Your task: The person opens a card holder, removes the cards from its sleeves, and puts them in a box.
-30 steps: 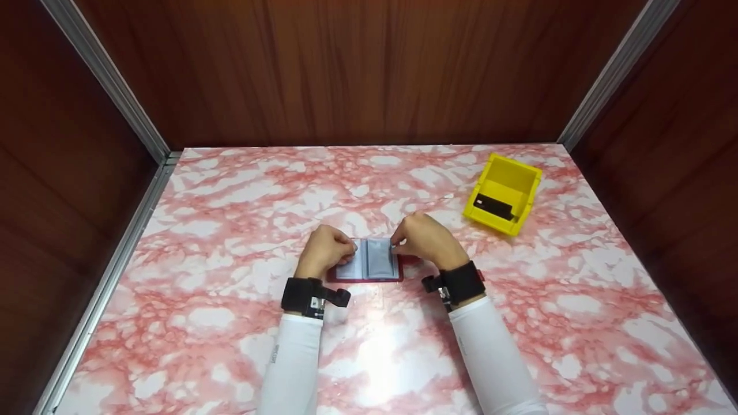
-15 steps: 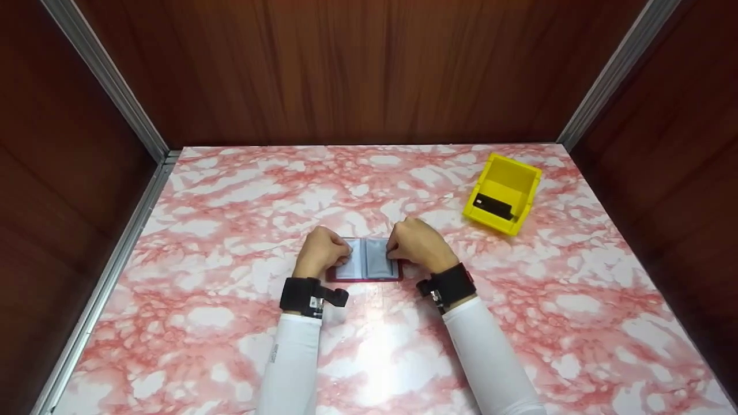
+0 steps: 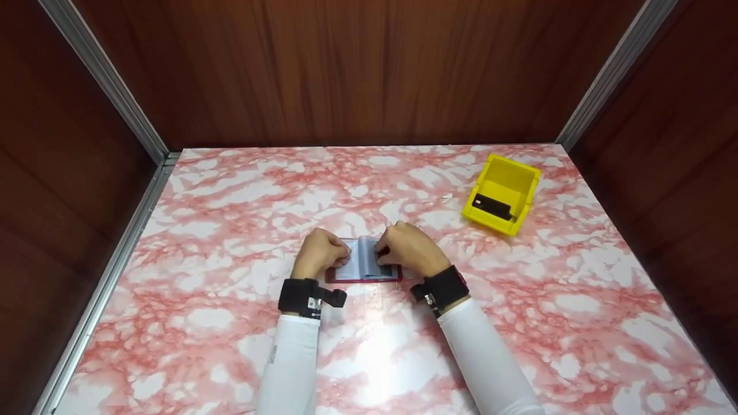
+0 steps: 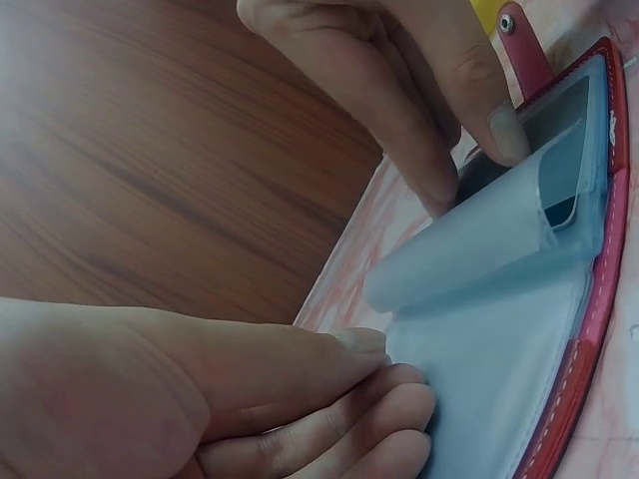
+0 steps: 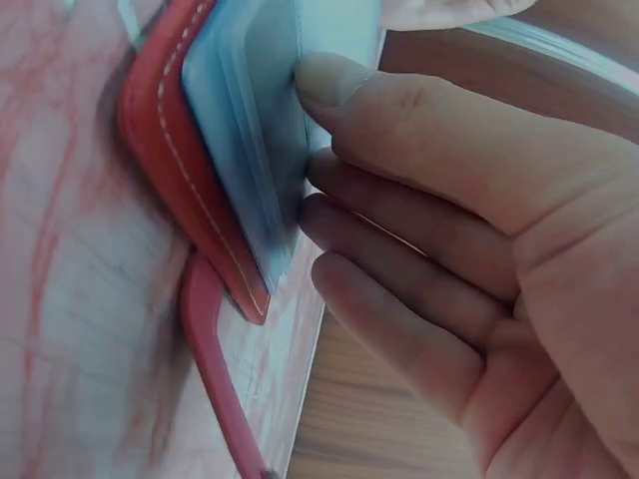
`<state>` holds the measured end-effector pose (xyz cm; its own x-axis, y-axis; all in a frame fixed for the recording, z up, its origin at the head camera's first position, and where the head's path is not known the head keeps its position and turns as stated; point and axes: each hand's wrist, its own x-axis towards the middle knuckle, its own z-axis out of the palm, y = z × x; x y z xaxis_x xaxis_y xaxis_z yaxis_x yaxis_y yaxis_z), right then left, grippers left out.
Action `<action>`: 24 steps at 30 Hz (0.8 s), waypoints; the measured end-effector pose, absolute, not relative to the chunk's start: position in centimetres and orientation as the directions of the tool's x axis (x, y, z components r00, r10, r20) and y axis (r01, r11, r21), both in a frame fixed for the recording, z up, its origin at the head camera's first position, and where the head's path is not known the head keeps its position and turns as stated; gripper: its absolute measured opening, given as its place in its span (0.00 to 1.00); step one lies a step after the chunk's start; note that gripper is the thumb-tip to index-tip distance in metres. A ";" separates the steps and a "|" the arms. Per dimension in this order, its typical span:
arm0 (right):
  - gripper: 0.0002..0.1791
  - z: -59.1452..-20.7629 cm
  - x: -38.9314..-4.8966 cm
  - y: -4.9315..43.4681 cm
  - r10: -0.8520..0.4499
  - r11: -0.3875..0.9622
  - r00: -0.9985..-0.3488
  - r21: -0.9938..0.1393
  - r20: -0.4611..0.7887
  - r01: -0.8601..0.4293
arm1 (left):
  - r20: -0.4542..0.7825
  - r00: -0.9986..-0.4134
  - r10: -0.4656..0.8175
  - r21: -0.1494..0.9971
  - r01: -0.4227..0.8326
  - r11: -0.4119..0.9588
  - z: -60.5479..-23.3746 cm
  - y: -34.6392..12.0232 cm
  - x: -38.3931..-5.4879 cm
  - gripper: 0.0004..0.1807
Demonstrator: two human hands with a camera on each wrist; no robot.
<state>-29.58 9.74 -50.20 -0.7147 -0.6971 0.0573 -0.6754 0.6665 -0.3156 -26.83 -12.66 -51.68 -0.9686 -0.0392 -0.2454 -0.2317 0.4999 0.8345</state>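
Note:
A red card holder (image 3: 363, 280) lies spread on the table, its clear plastic sleeves facing up. My left hand (image 3: 318, 253) holds its left side, with curled fingers against the left sleeve (image 4: 489, 359). On the right, the thumb and fingers of my right hand (image 3: 408, 249) pinch a plastic sleeve (image 4: 469, 254), which is lifted and curling toward the middle. Under that sleeve shows a dark card-like piece (image 4: 561, 150) in another pocket. A strap with a metal snap (image 4: 524, 50) sticks out from the holder's right side.
At the back right of the marbled red-and-white table (image 3: 230, 323) stands a yellow bin (image 3: 513, 173) with a flat black item (image 3: 492, 206) inside. Brown wood-grain panels (image 3: 369, 69) close off the back and both sides.
My right hand has moved left from the holder's right edge, turning a sleeve up and leftward. A dark pocket has come into view beneath it. My left hand stays nearly still.

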 end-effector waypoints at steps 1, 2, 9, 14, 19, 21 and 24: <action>0.08 -50.3 -29.5 9.6 -0.701 0.664 -0.711 -0.311 0.060 -0.680 | -0.248 -0.968 -0.038 0.835 -0.233 0.499 -51.7 -12.7 -26.8 0.05; 0.08 -50.3 -29.5 9.5 -0.704 0.661 -0.708 -0.309 0.062 -0.684 | -0.249 -0.968 -0.036 0.835 -0.233 0.498 -51.7 -12.7 -26.8 0.05; 0.05 -50.8 -29.3 8.8 -0.731 0.612 -0.677 -0.354 0.086 -0.707 | -0.259 -0.966 -0.017 0.854 -0.238 0.462 -51.6 -12.7 -26.8 0.04; 0.07 -50.9 -29.2 8.1 -0.717 0.598 -0.690 -0.423 0.097 -0.681 | -0.276 -0.961 0.002 0.862 -0.246 0.443 -51.5 -12.8 -26.9 0.05; 0.17 -50.7 -28.8 7.5 -0.680 0.598 -0.730 -0.523 0.070 -0.608 | -0.277 -0.961 0.007 0.863 -0.245 0.441 -51.4 -13.0 -26.9 0.07; 0.19 -50.7 -28.7 7.3 -0.684 0.588 -0.727 -0.541 0.064 -0.601 | -0.276 -0.961 0.010 0.866 -0.244 0.436 -51.5 -13.1 -26.9 0.07; 0.21 -50.9 -28.7 7.1 -0.708 0.568 -0.702 -0.534 0.071 -0.627 | -0.278 -0.960 0.016 0.873 -0.246 0.421 -51.6 -13.2 -27.0 0.08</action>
